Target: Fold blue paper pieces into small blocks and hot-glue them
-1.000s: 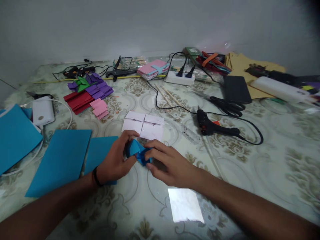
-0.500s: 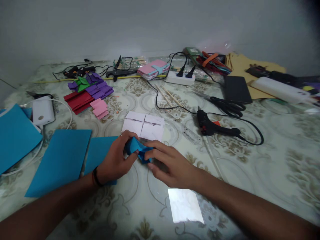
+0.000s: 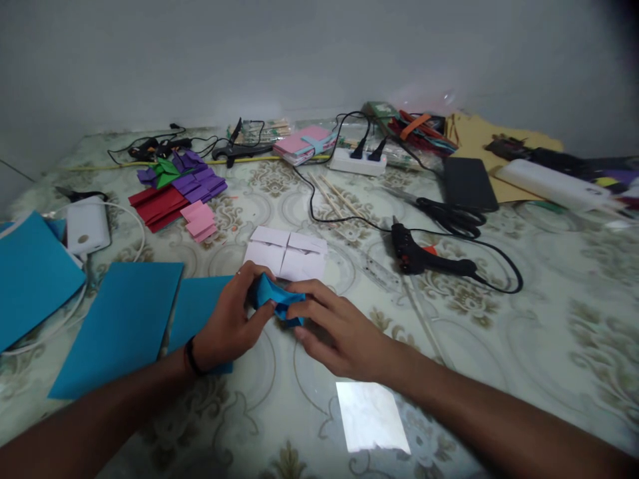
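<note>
Both hands hold a small folded piece of blue paper [image 3: 272, 291] above the table's middle. My left hand [image 3: 237, 319] pinches its left side, thumb in front and fingers behind. On its right side, the fingers of my right hand [image 3: 339, 326] press against the folds, partly hiding them. Just behind the hands lies a creased white paper [image 3: 287, 253]. A flat blue sheet [image 3: 200, 303] is partly under my left forearm, and a larger blue sheet [image 3: 124, 319] lies left of it. A white paper square [image 3: 372, 418] rests in front of my right wrist.
A black glue gun [image 3: 432, 259] with its cord, scissors [image 3: 444, 213] and a white power strip [image 3: 358, 161] lie right of centre. Folded red paper [image 3: 158, 205], purple pieces [image 3: 200, 183] and a white power bank [image 3: 88, 225] are at left. Wooden sticks [image 3: 334, 196] lie behind the white paper.
The blue folded paper looks slightly more spread at its top between the fingers. Both hands keep nearly the same place; the view has shifted a little.
</note>
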`<action>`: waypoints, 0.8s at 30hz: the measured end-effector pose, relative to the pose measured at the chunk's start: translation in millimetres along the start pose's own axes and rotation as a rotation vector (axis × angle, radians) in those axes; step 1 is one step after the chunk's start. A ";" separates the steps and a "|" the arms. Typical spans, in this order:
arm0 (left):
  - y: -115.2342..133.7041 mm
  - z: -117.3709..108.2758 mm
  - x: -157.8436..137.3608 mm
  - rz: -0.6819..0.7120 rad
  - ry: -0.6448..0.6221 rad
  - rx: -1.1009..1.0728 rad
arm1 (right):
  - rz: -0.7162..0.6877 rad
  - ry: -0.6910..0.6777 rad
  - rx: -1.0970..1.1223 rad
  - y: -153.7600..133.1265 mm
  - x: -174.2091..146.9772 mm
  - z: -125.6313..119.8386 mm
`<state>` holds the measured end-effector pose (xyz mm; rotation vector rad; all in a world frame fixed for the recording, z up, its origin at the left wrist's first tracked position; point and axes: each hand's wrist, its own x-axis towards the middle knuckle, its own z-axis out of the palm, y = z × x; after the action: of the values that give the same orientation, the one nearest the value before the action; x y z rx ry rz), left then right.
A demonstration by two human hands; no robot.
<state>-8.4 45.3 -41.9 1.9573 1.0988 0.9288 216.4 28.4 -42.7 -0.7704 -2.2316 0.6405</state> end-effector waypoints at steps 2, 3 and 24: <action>-2.1 1.4 -0.1 -0.002 0.009 0.012 | 0.011 0.002 0.008 0.5 0.6 0.1; -3.1 2.1 -0.3 -0.008 0.011 0.014 | 0.014 0.006 0.015 0.8 0.9 0.2; -3.3 3.8 1.2 -0.117 0.092 0.020 | -0.040 0.056 -0.147 1.4 0.0 2.5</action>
<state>-6.1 46.9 -46.2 1.8603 1.2659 0.9556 215.1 28.8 -45.1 -0.8039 -2.2548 0.4339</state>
